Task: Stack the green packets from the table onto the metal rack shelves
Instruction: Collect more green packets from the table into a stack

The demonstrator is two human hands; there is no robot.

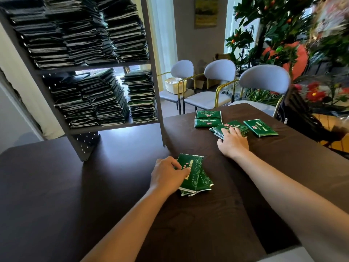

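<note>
My left hand grips a small bundle of green packets lying on the dark table, thumb on top. Farther out, my right hand lies with its fingers over a loose pile of green packets. Two more packets sit side by side beyond that pile, and a single packet lies to its right. The grey metal rack stands at the table's far left, both visible shelves packed with tall stacks of packets.
Three lilac chairs with gold frames line the table's far side. An orange tree and red flowers fill the right. A dark bag hangs behind the nearest chair. A white bin stands on the floor.
</note>
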